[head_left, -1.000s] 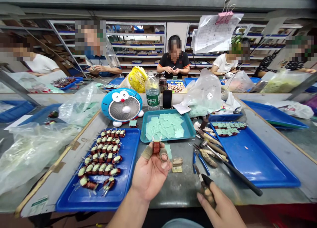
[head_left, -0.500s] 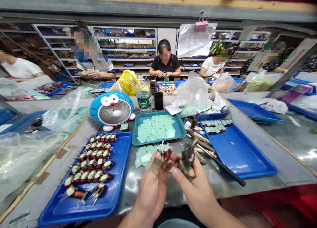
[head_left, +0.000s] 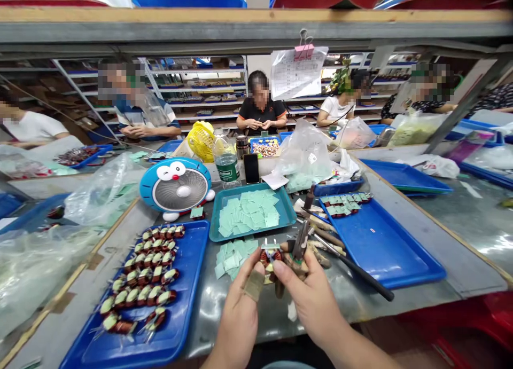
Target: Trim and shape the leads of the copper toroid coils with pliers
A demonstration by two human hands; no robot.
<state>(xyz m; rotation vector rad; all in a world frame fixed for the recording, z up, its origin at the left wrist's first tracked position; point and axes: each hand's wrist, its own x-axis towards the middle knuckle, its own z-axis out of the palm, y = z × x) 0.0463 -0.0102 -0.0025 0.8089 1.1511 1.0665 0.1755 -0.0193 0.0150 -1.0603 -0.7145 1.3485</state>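
Observation:
My left hand [head_left: 244, 307], with tape-wrapped fingers, pinches a copper-wound toroid coil [head_left: 269, 258] with small metal pins on top. My right hand [head_left: 308, 299] grips a pair of pliers [head_left: 300, 251] with cloth-wrapped handles, their dark tips pointing up just right of the coil. Both hands are close together above the metal bench. Loose pale green paper squares [head_left: 231, 258] lie just left of the coil. A blue tray [head_left: 186, 299] holding rows of finished coils lies to my left.
A teal tray [head_left: 286, 209] of green squares stands ahead. Right of my hands lie several wrapped-handle tools [head_left: 323, 238] and a black-handled tool [head_left: 360, 273], beside a blue tray [head_left: 380, 246]. A desk fan, bottle, phone and plastic bags stand beyond; co-workers sit opposite.
My right hand has risen from the bench front with the pliers and now meets the coil. The coil has turned in my left hand, and the view has tilted upward.

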